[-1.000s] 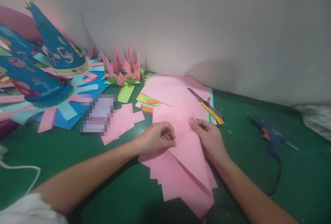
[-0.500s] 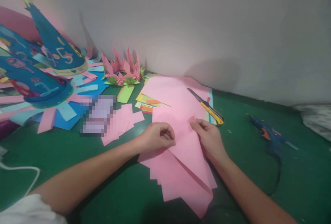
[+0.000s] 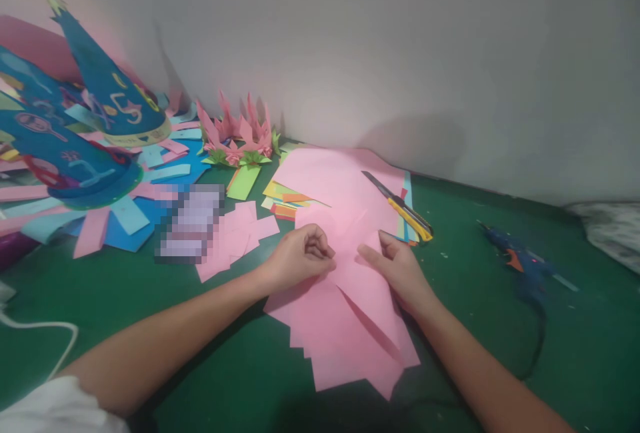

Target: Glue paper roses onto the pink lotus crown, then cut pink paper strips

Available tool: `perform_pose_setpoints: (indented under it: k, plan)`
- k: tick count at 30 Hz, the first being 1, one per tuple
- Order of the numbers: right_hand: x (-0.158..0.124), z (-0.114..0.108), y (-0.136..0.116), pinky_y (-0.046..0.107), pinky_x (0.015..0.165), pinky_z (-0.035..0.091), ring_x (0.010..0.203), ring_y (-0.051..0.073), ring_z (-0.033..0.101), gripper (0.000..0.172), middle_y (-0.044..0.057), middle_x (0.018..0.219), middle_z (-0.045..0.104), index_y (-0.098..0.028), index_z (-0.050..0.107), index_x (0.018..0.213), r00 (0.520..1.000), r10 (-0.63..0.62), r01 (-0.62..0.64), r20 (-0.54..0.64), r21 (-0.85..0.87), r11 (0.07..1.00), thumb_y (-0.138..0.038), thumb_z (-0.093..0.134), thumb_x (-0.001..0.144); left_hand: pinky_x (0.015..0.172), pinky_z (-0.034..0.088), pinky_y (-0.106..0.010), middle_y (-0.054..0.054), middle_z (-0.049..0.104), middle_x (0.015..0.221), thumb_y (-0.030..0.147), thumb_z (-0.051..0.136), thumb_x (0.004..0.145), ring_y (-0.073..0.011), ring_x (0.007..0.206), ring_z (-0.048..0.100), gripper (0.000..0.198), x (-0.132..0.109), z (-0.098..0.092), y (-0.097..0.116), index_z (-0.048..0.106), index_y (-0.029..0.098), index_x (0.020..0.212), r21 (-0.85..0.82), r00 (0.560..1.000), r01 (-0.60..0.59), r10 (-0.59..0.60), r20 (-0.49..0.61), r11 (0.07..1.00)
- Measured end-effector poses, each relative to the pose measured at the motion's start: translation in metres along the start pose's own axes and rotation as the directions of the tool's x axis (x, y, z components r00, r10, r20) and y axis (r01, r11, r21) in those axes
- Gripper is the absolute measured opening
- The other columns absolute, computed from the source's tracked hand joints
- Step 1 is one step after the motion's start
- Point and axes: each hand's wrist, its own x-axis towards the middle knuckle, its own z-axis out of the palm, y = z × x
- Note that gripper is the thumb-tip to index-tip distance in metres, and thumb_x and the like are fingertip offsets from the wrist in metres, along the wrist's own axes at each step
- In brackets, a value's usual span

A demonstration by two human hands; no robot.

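A sheet of pink paper (image 3: pixel 373 296) is bent and lifted between my two hands, over several other pink sheets (image 3: pixel 340 359) fanned out below it. My left hand (image 3: pixel 300 256) has its fingers curled, thumb and fingertips pinched at the sheet's left side. On the right side, my right hand (image 3: pixel 400 269) grips the sheet, thumb on the near face and fingers mostly hidden behind. Just beyond the right hand, a yellow box cutter (image 3: pixel 400 209) with its blade out rests on a stack of coloured paper (image 3: pixel 330 176).
Left of my hands are small pink paper pieces (image 3: pixel 233 239) and a blurred-out phone-like object (image 3: pixel 193 223). Blue cone hats (image 3: pixel 105 79) and a pink paper crown (image 3: pixel 240 136) stand at the back left. A blue glue gun (image 3: pixel 520 249) lies right on the green table (image 3: pixel 500 326).
My right hand has shifted slightly down with its edge of the pink sheet. The sheet's bend has changed, and its lower corner has drawn up. My left hand has moved slightly up.
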Motion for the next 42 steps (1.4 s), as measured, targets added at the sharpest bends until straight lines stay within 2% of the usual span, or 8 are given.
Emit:
perform_pose_setpoints:
  k: [11, 16, 19, 22, 24, 30, 36, 42]
  plan:
    - [0.002, -0.002, 0.001, 0.034, 0.072, 0.051, 0.085, 0.023, 0.064, 0.041, 0.006, 0.093, 0.071, -0.018, 0.063, 0.096, 0.997, -0.048, 0.055, 0.060, -0.110, 0.992, -0.040, 0.076, 0.063, 0.056, 0.043, -0.019, 0.000, 0.063, 0.073, 0.014, 0.072, 0.062, -0.0052, 0.057, 0.055, 0.026, 0.003, -0.006, 0.008, 0.049, 0.014, 0.075, -0.064, 0.998, 0.045, -0.041, 0.056, 0.997]
    - [0.002, 0.000, 0.003, 0.037, 0.076, 0.051, 0.088, 0.024, 0.064, 0.044, 0.008, 0.098, 0.069, -0.018, 0.062, 0.100, 0.995, -0.063, 0.073, 0.076, -0.143, 0.987, -0.040, 0.074, 0.065, 0.057, 0.043, -0.019, 0.002, 0.060, 0.064, 0.017, 0.066, 0.069, -0.0069, 0.057, 0.054, 0.014, 0.003, -0.008, 0.008, 0.064, 0.015, 0.083, 0.152, 0.994, -0.001, -0.016, 0.110, 0.988]
    - [0.004, 0.000, 0.009, 0.036, 0.078, 0.049, 0.090, 0.022, 0.061, 0.060, 0.008, 0.106, 0.064, -0.020, 0.057, 0.115, 0.983, -0.172, 0.152, -0.057, -0.251, 0.956, -0.039, 0.077, 0.061, 0.058, 0.044, -0.021, 0.001, 0.062, 0.066, 0.017, 0.062, 0.070, -0.0092, 0.059, 0.056, 0.023, 0.001, -0.009, 0.006, 0.068, 0.017, 0.093, 0.296, 0.996, -0.023, -0.005, 0.092, 0.955]
    - [0.007, -0.001, 0.014, 0.034, 0.079, 0.048, 0.086, 0.017, 0.059, 0.074, 0.007, 0.108, 0.060, -0.023, 0.048, 0.128, 0.946, -0.292, 0.238, -0.142, -0.311, 0.920, -0.039, 0.076, 0.062, 0.062, 0.046, -0.021, -0.001, 0.067, 0.081, 0.013, 0.059, 0.069, -0.0101, 0.065, 0.058, 0.027, 0.000, -0.007, 0.006, 0.069, 0.018, 0.093, 0.397, 0.995, -0.089, 0.068, 0.068, 0.913]
    - [0.008, -0.003, 0.014, 0.032, 0.076, 0.048, 0.080, 0.015, 0.058, 0.070, 0.004, 0.099, 0.062, -0.023, 0.047, 0.130, 0.959, -0.252, 0.217, -0.133, -0.233, 0.948, -0.042, 0.073, 0.067, 0.064, 0.046, -0.021, -0.003, 0.067, 0.093, 0.010, 0.057, 0.068, -0.0097, 0.068, 0.058, 0.028, -0.001, -0.005, 0.008, 0.069, 0.018, 0.091, 0.435, 0.988, -0.151, 0.123, 0.092, 0.888]
    - [0.009, -0.008, 0.008, 0.028, 0.062, 0.047, 0.067, 0.016, 0.059, 0.042, 0.003, 0.076, 0.067, -0.019, 0.067, 0.099, 0.986, 0.003, 0.008, -0.164, 0.067, 0.998, -0.048, 0.071, 0.068, 0.066, 0.046, -0.020, -0.003, 0.065, 0.105, 0.005, 0.052, 0.068, -0.0080, 0.070, 0.055, 0.033, -0.008, 0.003, 0.014, 0.069, 0.019, 0.093, 0.435, 0.958, -0.272, 0.199, 0.207, 0.858]
    - [0.012, -0.010, 0.009, 0.027, 0.058, 0.045, 0.063, 0.015, 0.056, 0.031, 0.002, 0.072, 0.068, -0.019, 0.070, 0.074, 0.967, -0.042, 0.049, -0.250, 0.024, 0.999, -0.046, 0.077, 0.060, 0.065, 0.046, -0.020, -0.003, 0.064, 0.105, 0.003, 0.050, 0.067, -0.0079, 0.069, 0.053, 0.038, -0.009, 0.005, 0.012, 0.068, 0.019, 0.096, 0.437, 0.947, -0.304, 0.217, 0.237, 0.847]
    - [0.013, -0.009, 0.012, 0.028, 0.062, 0.045, 0.066, 0.016, 0.055, 0.027, 0.001, 0.073, 0.067, -0.020, 0.070, 0.073, 0.972, -0.084, 0.089, -0.221, 0.016, 0.996, -0.044, 0.075, 0.063, 0.067, 0.046, -0.021, -0.003, 0.062, 0.113, 0.002, 0.047, 0.066, -0.0092, 0.074, 0.054, 0.049, -0.010, 0.003, 0.013, 0.063, 0.022, 0.108, 0.418, 0.947, -0.268, 0.158, 0.279, 0.868]
